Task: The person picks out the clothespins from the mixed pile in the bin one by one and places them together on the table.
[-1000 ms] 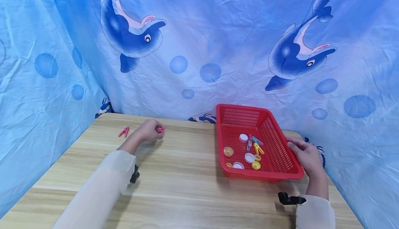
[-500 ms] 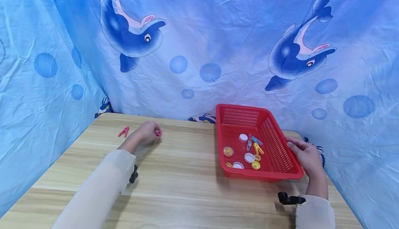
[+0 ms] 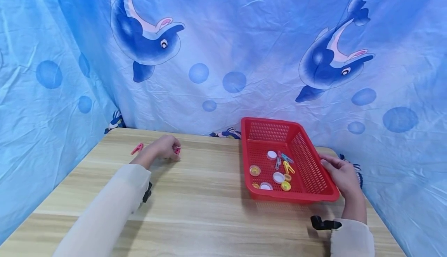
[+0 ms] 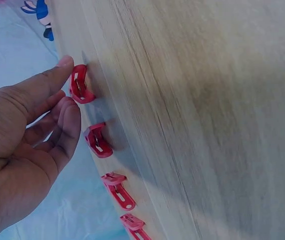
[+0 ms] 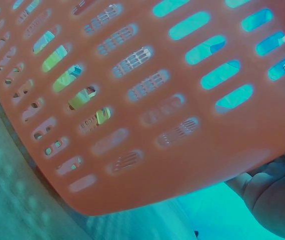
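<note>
My left hand (image 3: 167, 148) is over the far left of the table, thumb and fingertips spread at either side of a pink-red plastic clothespin (image 4: 81, 86). In the left wrist view, that clothespin sits on the wood right at the fingertips. Several more like it trail away in a row, the nearest being a second clothespin (image 4: 98, 141). The head view shows another clothespin (image 3: 137, 148) left of the forearm. My right hand (image 3: 343, 175) grips the right rim of a red plastic basket (image 3: 246, 160), thumb over the edge; the right wrist view shows its slotted wall.
Inside the basket lie clothespins, among them a yellow clothespin (image 3: 288, 167) and a blue clothespin (image 3: 287, 158), plus several round caps such as a white cap (image 3: 278, 177). Behind the wooden table (image 3: 195, 214) hangs a blue dolphin-print cloth (image 3: 216, 47).
The clothespin at my left hand has come slightly left and nearer, and the fingers now look wider apart around it. My right hand and the basket stay put.
</note>
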Demonstrator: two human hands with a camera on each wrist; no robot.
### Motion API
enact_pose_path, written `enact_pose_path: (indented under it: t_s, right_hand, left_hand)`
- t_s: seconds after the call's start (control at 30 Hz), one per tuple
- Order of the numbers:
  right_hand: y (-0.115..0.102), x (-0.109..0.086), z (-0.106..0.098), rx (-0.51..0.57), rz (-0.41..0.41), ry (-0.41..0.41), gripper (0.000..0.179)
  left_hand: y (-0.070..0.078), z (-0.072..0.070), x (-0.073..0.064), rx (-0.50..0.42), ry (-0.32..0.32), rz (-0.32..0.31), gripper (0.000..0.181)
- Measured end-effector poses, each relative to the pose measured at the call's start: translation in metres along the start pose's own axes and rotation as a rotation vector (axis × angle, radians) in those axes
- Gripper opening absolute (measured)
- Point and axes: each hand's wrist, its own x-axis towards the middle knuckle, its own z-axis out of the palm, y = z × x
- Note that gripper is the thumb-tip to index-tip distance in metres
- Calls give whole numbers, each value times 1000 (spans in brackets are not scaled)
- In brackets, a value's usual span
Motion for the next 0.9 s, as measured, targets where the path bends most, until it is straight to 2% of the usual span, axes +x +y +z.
enact_pose_path:
  t_s: [0.13,0.23,0.33,0.5,0.6,0.7,0.9]
  right_hand:
    - [0,-1,1,4,7,1,62]
    - [-1,0,0,-2,1,6,62]
    - [-2,0,-1,-7,-5,8,63]
    - [-2,1,-2,-12,-11,4,64]
    - [-1,1,-2,-13,-12,6,62]
    - [0,1,-2,-10,-8,6,62]
    - [1,0,0,9,-3,-1,62]
  left_hand:
    - [-1,1,1,19,-16,30,29]
    - [-2,2,1,21,-16,30,22]
    - [-3,1,1,7,-12,10,25]
    - [-1,-3,0,-60,-24,-31,45]
    - [7,-9,3,-93,-30,-41,55]
    - [18,-15,9,-68,-13,-1,57]
    - [47,-24,23,-2,23,95,51]
